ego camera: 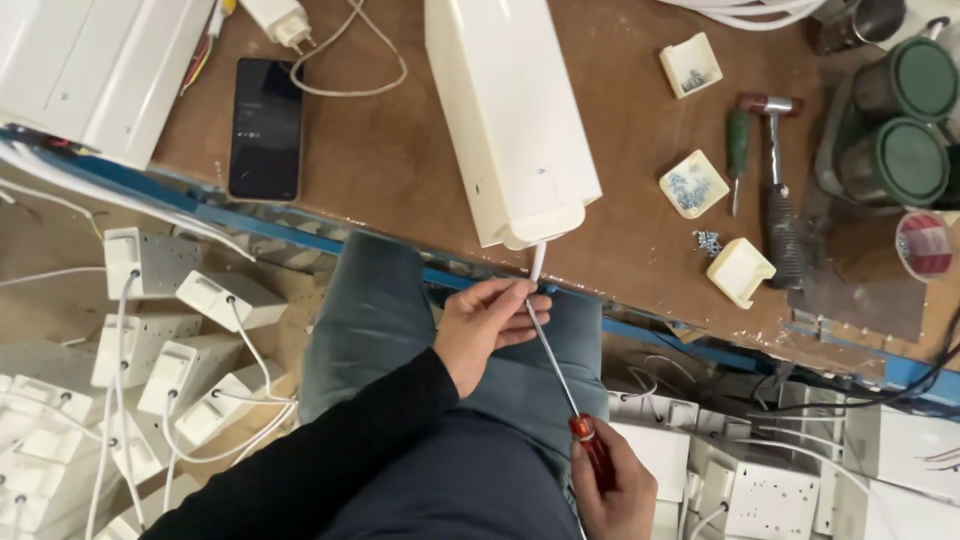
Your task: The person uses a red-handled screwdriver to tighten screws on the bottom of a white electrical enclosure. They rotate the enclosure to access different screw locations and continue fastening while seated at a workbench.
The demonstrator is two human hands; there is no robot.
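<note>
The left hand point(483, 325) pinches the thin metal shaft of a screwdriver point(556, 370). The right hand point(612, 490) grips its red handle. The tip touches a long white box point(505, 110) at the counter point(400, 150) edge.

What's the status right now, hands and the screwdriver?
Left hand pinching the screwdriver shaft near the tip. Right hand gripping its red handle. Tip at the end of the white casing by the table edge. Nothing blocking.
</note>
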